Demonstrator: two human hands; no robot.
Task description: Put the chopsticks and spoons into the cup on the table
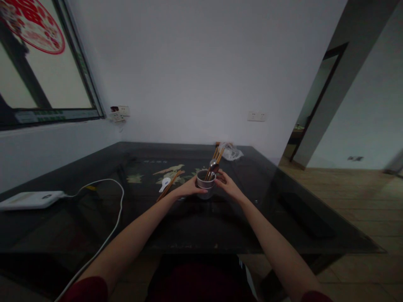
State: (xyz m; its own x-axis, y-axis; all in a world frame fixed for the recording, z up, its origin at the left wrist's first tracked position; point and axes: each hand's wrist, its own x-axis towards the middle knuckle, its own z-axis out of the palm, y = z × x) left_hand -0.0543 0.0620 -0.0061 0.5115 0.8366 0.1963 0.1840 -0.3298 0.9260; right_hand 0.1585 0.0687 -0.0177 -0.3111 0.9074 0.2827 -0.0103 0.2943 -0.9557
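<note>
A small silver metal cup (206, 184) stands near the middle of the dark table. Wooden chopsticks (219, 156) and several metal spoons (214, 163) lean to the right out of its mouth. My left hand (190, 188) is wrapped around the cup's left side, with the thumb across its front. On the other side, my right hand (229, 187) curls its fingers against the cup's right edge, just below the spoons. Left of the cup, a white spoon (164, 184) lies beside loose wooden chopsticks (170, 186).
A crumpled clear plastic bag (231, 152) lies behind the cup. At the left, a white power bank (33, 200) trails a white cable (122, 195) over the table's front edge. A dark flat object (305, 214) rests on the right. The wall (189, 84) bounds the table's back.
</note>
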